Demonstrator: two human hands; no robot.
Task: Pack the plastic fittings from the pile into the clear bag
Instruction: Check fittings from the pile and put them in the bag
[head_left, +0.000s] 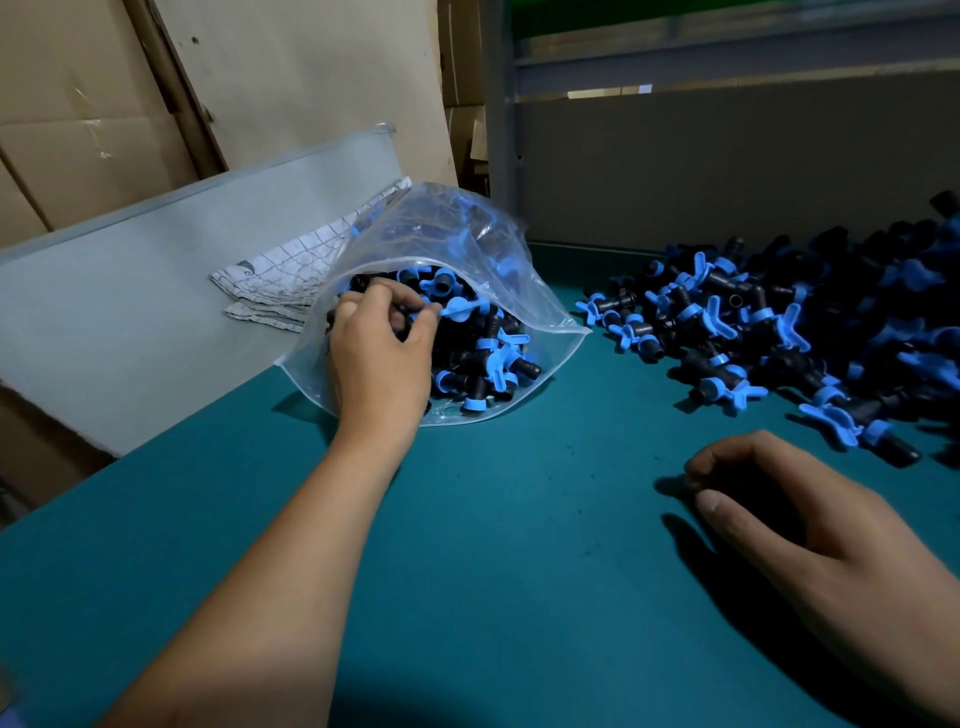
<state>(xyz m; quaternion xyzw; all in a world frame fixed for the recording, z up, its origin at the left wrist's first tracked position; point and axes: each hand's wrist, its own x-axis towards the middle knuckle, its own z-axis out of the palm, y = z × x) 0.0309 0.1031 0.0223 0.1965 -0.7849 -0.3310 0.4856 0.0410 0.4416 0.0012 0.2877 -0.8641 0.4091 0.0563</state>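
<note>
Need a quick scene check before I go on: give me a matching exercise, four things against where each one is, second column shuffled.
Things:
1. left hand
2. right hand
3. pile
4. cloth

Places:
A. loose on the table's right side
B. folded behind the bag
C. in the bag's mouth, pinching a fitting
D. curled over bare table, near the pile

Pairs: 1-C, 2-D, 3-A, 4-B
</note>
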